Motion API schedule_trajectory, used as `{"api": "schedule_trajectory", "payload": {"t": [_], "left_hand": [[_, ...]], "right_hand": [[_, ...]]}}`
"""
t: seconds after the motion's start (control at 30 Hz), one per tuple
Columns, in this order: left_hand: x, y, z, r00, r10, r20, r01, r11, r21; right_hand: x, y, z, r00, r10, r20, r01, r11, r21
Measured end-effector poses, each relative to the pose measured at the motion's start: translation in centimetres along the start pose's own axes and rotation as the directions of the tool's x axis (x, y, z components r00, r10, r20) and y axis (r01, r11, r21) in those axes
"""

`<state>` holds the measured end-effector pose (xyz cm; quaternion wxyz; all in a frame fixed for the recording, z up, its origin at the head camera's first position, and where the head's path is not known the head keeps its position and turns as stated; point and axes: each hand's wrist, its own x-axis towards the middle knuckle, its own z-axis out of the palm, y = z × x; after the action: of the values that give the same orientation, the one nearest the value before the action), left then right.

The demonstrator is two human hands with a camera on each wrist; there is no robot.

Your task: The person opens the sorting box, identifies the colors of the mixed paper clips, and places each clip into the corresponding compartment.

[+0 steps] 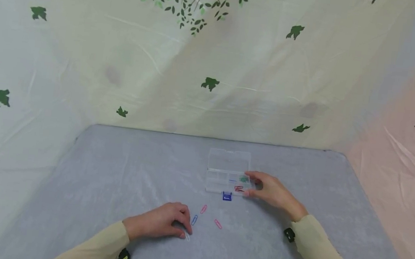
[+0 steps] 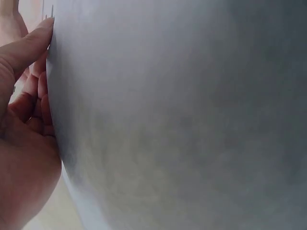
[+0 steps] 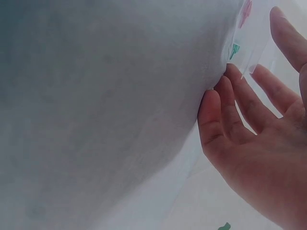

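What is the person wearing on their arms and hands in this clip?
Both arms are in long, pale cream sleeves reaching to the wrists: the left sleeve and the right sleeve. A small black device sits at each wrist; the left wrist device has a yellow mark, while the right wrist device is plain black. The left hand and right hand are bare: no gloves or rings visible.

The left hand [image 1: 161, 222] covers whatever lies under its curled fingers [image 1: 182, 222]; only a pale sliver shows at their tips. The clear compartment box [image 1: 227, 176] holds contents too small to identify, and the wrist views cut both hands off.
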<state>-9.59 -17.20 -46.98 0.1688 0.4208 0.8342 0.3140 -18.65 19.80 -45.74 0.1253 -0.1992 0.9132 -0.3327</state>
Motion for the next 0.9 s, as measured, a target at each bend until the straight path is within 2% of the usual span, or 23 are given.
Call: {"api": "schedule_trajectory", "payload": {"t": [0.27, 0.5, 0.6, 0.7, 0.9], "left_hand": [[0.38, 0.51, 0.08, 0.992, -0.123, 0.031, 0.123, 0.992, 0.009], [0.32, 0.9, -0.25, 0.99, -0.14, 0.035, 0.138, 0.989, 0.051], [0.29, 0.63, -0.27, 0.987, -0.157, 0.042, 0.156, 0.987, 0.031], [0.26, 0.38, -0.27, 0.99, -0.14, 0.031, 0.141, 0.99, -0.025], [0.05, 0.22, -0.43, 0.996, -0.084, -0.032, 0.078, 0.985, -0.155]], "right_hand": [[0.14, 0.09, -0.19, 1.0, 0.009, 0.01, -0.008, 1.0, -0.009], [0.25, -0.09, 0.03, 1.0, 0.01, 0.001, -0.01, 1.0, -0.008], [0.33, -0.16, 0.17, 1.0, 0.011, 0.0, -0.011, 1.0, -0.008], [0.22, -0.17, 0.19, 1.0, 0.013, 0.001, -0.013, 1.0, -0.005], [0.12, -0.24, 0.0, 0.999, 0.043, 0.004, -0.043, 0.999, 0.005]]}}
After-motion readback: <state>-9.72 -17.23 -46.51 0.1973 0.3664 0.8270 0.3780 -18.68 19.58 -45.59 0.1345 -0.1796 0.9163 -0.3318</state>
